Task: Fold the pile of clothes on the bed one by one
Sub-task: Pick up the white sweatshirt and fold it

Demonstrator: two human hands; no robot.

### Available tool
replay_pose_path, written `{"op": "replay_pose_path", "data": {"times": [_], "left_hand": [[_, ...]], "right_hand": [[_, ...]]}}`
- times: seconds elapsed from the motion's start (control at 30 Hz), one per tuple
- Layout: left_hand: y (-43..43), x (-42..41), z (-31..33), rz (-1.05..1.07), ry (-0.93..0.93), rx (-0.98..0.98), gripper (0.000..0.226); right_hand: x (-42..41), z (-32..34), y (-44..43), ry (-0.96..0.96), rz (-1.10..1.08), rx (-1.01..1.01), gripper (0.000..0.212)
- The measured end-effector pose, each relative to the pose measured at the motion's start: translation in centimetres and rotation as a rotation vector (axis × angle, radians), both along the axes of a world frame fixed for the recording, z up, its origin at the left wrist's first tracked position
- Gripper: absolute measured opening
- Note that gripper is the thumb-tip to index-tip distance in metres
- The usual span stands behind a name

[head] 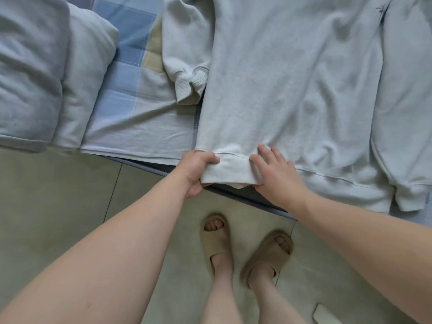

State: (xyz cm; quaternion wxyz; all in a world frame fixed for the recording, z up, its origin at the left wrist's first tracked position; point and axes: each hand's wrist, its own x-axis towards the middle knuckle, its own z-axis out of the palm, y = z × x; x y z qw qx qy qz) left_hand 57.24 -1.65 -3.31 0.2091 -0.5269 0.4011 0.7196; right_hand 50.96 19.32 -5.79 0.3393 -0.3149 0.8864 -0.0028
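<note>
A pale grey sweatshirt [292, 78] lies spread flat on the bed, its ribbed hem hanging a little over the near edge. My left hand [198, 171] grips the hem's left corner, fingers curled over the top and thumb beneath. My right hand [275, 174] rests just to the right on the hem, fingers spread flat on the fabric and thumb at the hem's lower edge. One sleeve with a ribbed cuff [187, 83] lies beside the body on the left. The other sleeve [406, 113] runs down the right side.
A folded grey garment or pillow stack [46, 73] sits at the bed's left. The blue and cream checked sheet [131, 73] shows between it and the sweatshirt. Below the bed edge are a tiled floor [58, 195] and my feet in beige slippers [217, 242].
</note>
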Motion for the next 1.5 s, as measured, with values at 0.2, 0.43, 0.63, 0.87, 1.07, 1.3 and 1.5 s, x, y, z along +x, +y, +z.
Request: {"op": "replay_pose_path", "data": {"times": [0.2,0.43,0.63,0.87,1.07,1.3,1.5], "left_hand": [[-0.2,-0.5,0.9,0.149,0.114,0.361,0.048],[-1.3,-0.5,1.0,-0.124,0.081,-0.395,0.024],[-2.4,0.7,-0.4,-0.311,-0.115,-0.834,0.039],[-2.1,2.5,-1.0,-0.502,-0.222,-0.706,0.040],[0.5,2.7,1.2,-0.724,-0.193,-1.143,0.046],[9.9,-1.1,2.0,-1.170,0.284,-1.234,0.049],[21.2,-4.9,1.1,-1.418,0.470,-1.091,0.043]], "right_hand": [[-0.1,-0.4,0.4,0.086,-0.008,-0.344,0.017],[0.2,1.6,1.6,0.129,0.082,-0.344,0.020],[1.0,1.0,1.6,0.070,0.084,-0.221,0.017],[1.8,1.1,1.6,0.013,0.083,-0.265,0.019],[0.8,2.2,2.9,-0.158,0.119,-0.255,0.044],[-2.4,3.1,10.0,0.023,0.007,-0.173,0.063],[-6.5,2.7,23.3,0.091,-0.145,0.107,0.057]]}}
